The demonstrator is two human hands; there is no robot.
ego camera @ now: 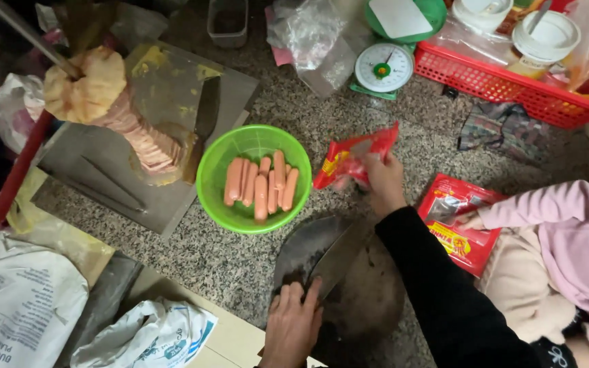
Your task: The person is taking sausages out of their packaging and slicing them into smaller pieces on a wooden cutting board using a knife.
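- The person's left hand (293, 326) is seen at 6 o'clock, its grip clenched around the handle of a broad dark steel cleaver (322, 255); the handle itself is hidden under the fingers.
- The right hand (384, 182), in a black sleeve, is raised at centre, its grip pinching a torn red plastic sausage packet (352, 158).
- At 9 o'clock of that packet a round bright green plastic bowl (253, 144) is set, with pale pink skinless sausages (262, 182) lying inside.
- At 3 o'clock a second red packet (459, 225) is touched by another person's hand in a pink sleeve (567, 225); most of that hand is covered.
- A stacked cone of raw meat on a metal skewer (114, 102) lies at 10 o'clock on a grey metal tray (103, 174); its tip is cut off by the frame.
- Everything rests on a speckled grey granite floor (240, 266), with a small dial scale (384, 68) and a red plastic basket (506, 85) at 1 o'clock.
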